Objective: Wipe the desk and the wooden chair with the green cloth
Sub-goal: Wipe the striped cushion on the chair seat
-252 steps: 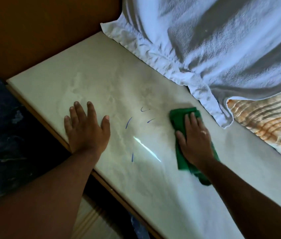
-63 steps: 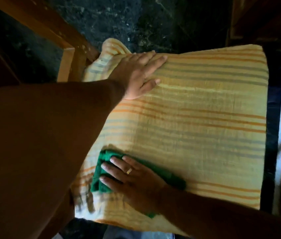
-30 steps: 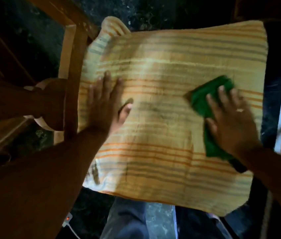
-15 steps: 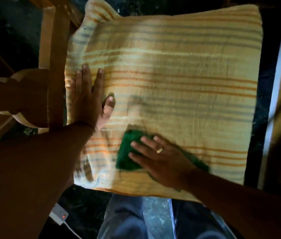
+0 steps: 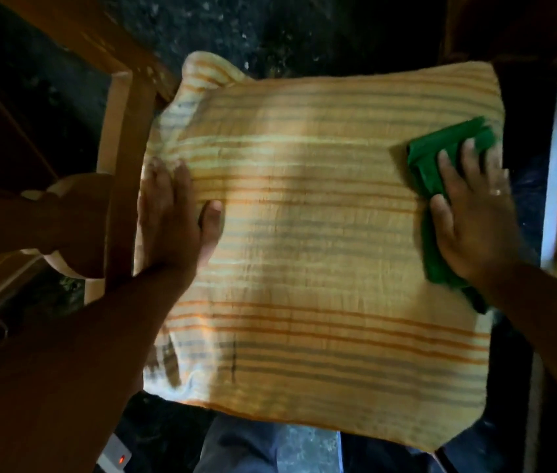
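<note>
on the right edge of the striped cushion (image 5: 321,268), the right hand (image 5: 471,220) lies flat on the green cloth (image 5: 441,155), fingers straight and slightly spread, gripping nothing, palm pressing the folded cloth down; a ring (image 5: 496,191) shows on one finger. the left hand (image 5: 171,223) rests palm down at the cushion's left edge, fingers straight and loose, thumb splayed toward the middle, forearm reaching in from the lower left. the wooden chair (image 5: 122,158) frame stands just beside that hand.

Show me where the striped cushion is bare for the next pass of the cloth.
Bare: the wide middle of the striped cushion, between the left hand and the right hand, and the whole near strip. Crowded: the right edge, under the green cloth.
</note>
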`<state>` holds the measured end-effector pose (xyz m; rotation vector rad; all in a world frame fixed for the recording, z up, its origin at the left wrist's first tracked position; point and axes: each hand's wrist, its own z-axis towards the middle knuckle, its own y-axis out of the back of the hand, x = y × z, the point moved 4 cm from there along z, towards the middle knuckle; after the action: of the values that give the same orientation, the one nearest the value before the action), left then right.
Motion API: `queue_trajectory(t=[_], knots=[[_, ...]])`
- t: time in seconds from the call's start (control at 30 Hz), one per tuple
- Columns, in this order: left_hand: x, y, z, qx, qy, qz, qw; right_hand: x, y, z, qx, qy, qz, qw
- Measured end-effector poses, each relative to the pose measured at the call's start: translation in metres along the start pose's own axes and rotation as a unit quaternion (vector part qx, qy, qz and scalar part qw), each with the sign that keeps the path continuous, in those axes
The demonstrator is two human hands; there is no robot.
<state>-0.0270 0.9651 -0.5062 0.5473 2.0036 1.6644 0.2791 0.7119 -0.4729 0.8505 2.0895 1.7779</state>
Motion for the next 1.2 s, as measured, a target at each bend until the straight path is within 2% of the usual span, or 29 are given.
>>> queue_trajectory(t=[0.07, 0.13, 0.2, 0.3, 0.37, 0.43, 0.5, 0.57, 0.6, 0.67, 0.77, 0.87, 0.93, 1.0, 1.1, 1.2], knots=[[-0.031, 0.011, 0.025, 0.01, -0.101, -0.027, 0.994, 0.041, -0.003, -0.005, 0.004, 0.055, -0.003, 0.998], [-0.074, 0.018, 0.067, 0.025, -0.223, -0.029, 0.974, 0.096, -0.015, -0.013, 0.02, 0.175, -0.01, 0.984], [-0.108, 0.02, 0.112, 0.068, -0.301, 0.007, 0.951, 0.144, -0.035, -0.032, 0.052, 0.302, -0.046, 0.951], [-0.111, 0.011, 0.153, 0.126, -0.319, 0.059, 0.937, 0.171, -0.052, -0.048, 0.093, 0.39, -0.062, 0.914], [-0.097, 0.01, 0.163, 0.104, -0.287, 0.036, 0.952, 0.158, -0.046, -0.032, 0.103, 0.417, -0.071, 0.9], [-0.092, 0.008, 0.163, 0.065, -0.262, 0.028, 0.962, 0.118, -0.029, 0.014, 0.075, 0.37, -0.122, 0.918], [-0.096, 0.005, 0.163, 0.051, -0.268, 0.028, 0.962, 0.048, -0.004, 0.079, 0.026, 0.194, -0.146, 0.97], [-0.1, 0.007, 0.166, 0.048, -0.272, 0.016, 0.961, -0.017, 0.023, 0.124, 0.021, 0.015, -0.112, 0.993], [-0.101, 0.008, 0.168, 0.047, -0.272, 0.011, 0.961, -0.035, 0.029, 0.135, 0.023, -0.037, -0.074, 0.996], [-0.104, 0.01, 0.171, 0.043, -0.28, 0.008, 0.959, -0.037, 0.03, 0.134, -0.005, -0.071, -0.039, 0.997], [-0.106, 0.009, 0.17, 0.058, -0.292, -0.005, 0.955, 0.025, 0.016, 0.1, -0.043, -0.051, -0.046, 0.997], [-0.104, 0.007, 0.175, 0.094, -0.308, -0.009, 0.947, 0.134, -0.016, 0.059, -0.034, 0.023, -0.003, 0.999], [-0.1, 0.006, 0.177, 0.111, -0.322, -0.002, 0.94, 0.216, -0.044, 0.017, 0.012, 0.101, 0.052, 0.994], [-0.097, 0.007, 0.177, 0.111, -0.318, 0.003, 0.941, 0.279, -0.067, -0.041, 0.092, 0.178, 0.127, 0.971], [-0.098, 0.01, 0.173, 0.098, -0.315, 0.009, 0.944, 0.306, -0.078, -0.089, 0.187, 0.204, 0.173, 0.945], [-0.096, 0.014, 0.175, 0.079, -0.312, 0.002, 0.947, 0.299, -0.073, -0.078, 0.172, 0.195, 0.154, 0.953]])
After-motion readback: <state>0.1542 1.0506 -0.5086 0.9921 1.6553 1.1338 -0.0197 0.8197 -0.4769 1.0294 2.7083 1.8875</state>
